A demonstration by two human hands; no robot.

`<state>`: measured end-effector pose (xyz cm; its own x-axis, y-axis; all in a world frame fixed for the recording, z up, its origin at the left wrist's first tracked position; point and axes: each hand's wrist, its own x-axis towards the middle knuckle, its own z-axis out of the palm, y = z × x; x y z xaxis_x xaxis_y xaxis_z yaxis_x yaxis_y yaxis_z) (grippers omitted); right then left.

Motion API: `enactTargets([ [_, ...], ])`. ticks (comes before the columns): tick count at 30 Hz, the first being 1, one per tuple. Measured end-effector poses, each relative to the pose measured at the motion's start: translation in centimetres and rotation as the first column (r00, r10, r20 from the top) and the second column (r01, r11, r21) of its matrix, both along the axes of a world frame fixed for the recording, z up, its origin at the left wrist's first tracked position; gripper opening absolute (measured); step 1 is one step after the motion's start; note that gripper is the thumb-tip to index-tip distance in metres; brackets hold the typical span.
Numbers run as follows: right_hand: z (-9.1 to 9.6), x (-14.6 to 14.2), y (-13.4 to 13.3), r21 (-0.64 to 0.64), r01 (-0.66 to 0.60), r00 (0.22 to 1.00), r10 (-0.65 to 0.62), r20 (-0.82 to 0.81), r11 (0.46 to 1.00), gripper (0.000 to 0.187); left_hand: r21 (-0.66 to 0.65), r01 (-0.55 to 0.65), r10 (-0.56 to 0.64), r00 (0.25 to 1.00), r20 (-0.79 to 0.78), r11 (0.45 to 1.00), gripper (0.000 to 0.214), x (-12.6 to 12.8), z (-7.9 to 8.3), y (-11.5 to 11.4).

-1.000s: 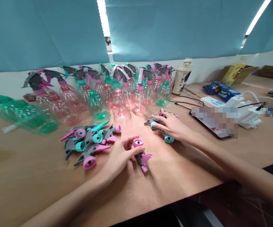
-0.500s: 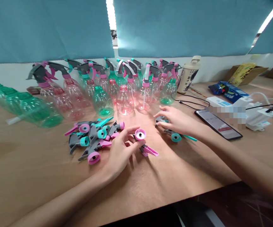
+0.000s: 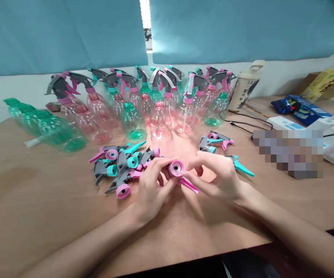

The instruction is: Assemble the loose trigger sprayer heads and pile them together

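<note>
The table (image 3: pixel 56 208) is bearing clustered plastic bottles (image 3: pixel 160 122); before them the right hand (image 3: pixel 220 175) is showing bent fingers, leaving its hold impossible to tell, and the left hand (image 3: pixel 153 188) is grasping a grey-and-pink spray head (image 3: pixel 176 168) between both hands

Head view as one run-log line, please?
left grip: holding pink-collared spray head; right grip: close beside it, contact unclear; table: loose spray heads; behind: bottles
</note>
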<state>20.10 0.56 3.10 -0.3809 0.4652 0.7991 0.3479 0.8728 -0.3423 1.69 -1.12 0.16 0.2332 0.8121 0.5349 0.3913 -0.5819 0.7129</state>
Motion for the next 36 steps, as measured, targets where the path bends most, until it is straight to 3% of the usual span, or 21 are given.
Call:
enactTargets([
  [7, -1.2, -0.8, -0.7, 0.133, 0.147, 0.979, -0.163, 0.119, 0.98, 0.014, 0.077, -0.038, 0.038, 0.999, -0.002, 0.996, 0.025, -0.2, -0.1, 0.0],
  [11, -2.0, -1.4, -1.7, 0.147, 0.179, 0.97, -0.2, 0.136, 0.973, 0.028, 0.121, -0.08, 0.08, 0.997, 0.003, 0.989, 0.022, -0.4, 0.1, 0.0],
  [18, -2.1, -1.3, -2.3, 0.048, 0.172, 0.977, -0.177, 0.118, 0.984, 0.027, 0.13, -0.091, 0.093, 0.996, -0.015, 0.987, 0.029, 0.0, 0.1, -0.5],
  [28, -2.7, -1.3, -2.7, 0.016, 0.198, 0.967, -0.199, 0.157, 0.98, 0.035, 0.129, -0.087, 0.096, 0.994, -0.061, 0.988, 0.026, -0.1, -0.1, -0.2],
  [36, -3.0, -1.4, -2.5, -0.193, 0.09, 0.989, -0.064, 0.135, 0.977, 0.032, 0.15, -0.038, 0.059, 0.988, -0.143, 0.988, 0.025, -0.2, 0.1, -0.3],
])
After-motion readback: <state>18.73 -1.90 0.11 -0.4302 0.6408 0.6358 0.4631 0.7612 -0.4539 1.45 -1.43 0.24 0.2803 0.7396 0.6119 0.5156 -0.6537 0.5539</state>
